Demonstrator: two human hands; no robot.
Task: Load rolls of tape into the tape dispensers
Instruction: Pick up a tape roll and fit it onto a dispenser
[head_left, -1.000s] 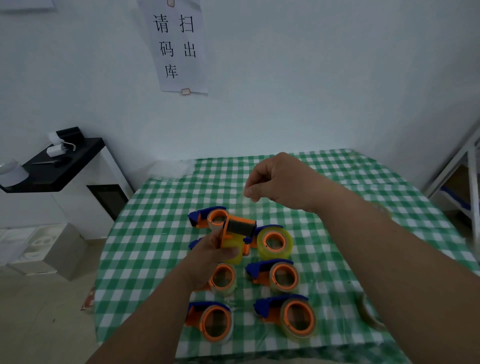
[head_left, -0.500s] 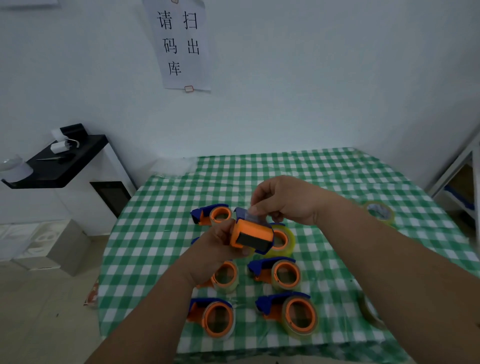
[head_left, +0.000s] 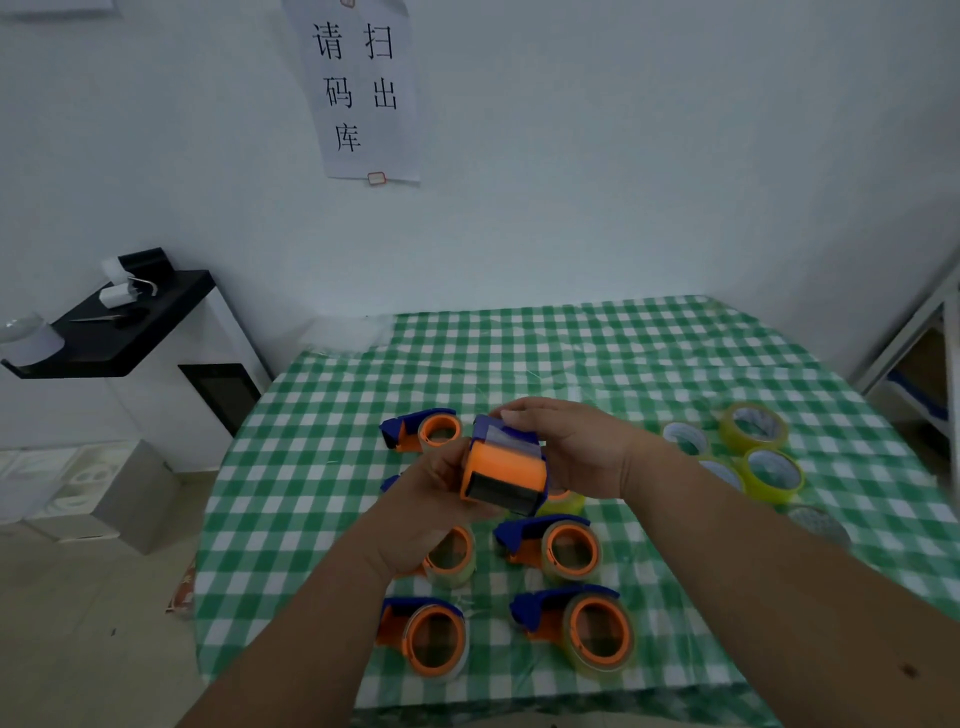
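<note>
Holding the dispenser (head_left: 503, 474) up in the left hand (head_left: 426, 506), its blue blade end tips toward the right hand (head_left: 576, 451), whose fingers pinch the tape there.

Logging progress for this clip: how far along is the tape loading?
Done: several loaded dispensers sit on the checked table. In hand: the left hand holds an orange dispenser while the right hand presses tape at its blue end. Left: about five loose rolls wait at the right; no empty dispenser is visible.
</note>
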